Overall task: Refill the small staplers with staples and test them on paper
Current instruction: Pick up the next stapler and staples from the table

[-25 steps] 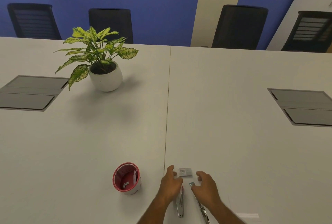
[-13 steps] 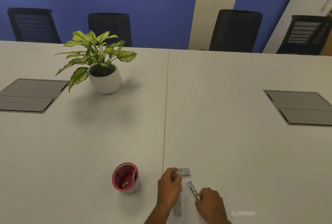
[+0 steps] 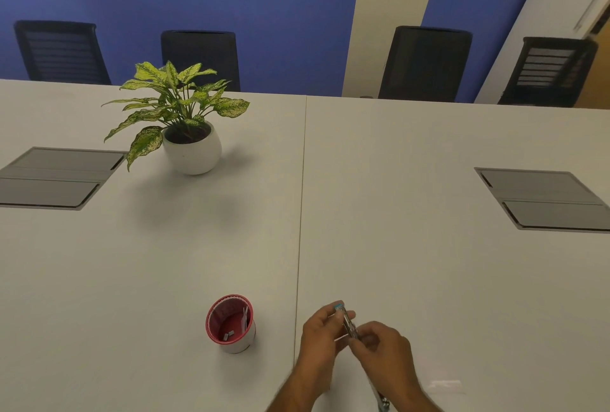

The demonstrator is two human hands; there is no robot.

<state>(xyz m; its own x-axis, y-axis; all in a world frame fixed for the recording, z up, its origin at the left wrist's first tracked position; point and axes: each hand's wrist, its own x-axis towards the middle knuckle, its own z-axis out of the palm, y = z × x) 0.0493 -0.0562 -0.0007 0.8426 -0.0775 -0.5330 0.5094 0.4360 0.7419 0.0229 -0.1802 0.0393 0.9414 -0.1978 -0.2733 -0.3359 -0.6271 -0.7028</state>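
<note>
Head view: staples inside red cup

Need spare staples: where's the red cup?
In the head view, the red cup stands low on the white table, just left of the left hand.

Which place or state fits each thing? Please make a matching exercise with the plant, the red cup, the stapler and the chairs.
Things:
1. plant
2. red cup
3. stapler
4. chairs

Places or states:
a. held between the left hand and the right hand
b. behind the far edge of the table
c. in a white pot
d. left of the hands, open at the top

Pairs: 1-c, 2-d, 3-a, 4-b
</note>
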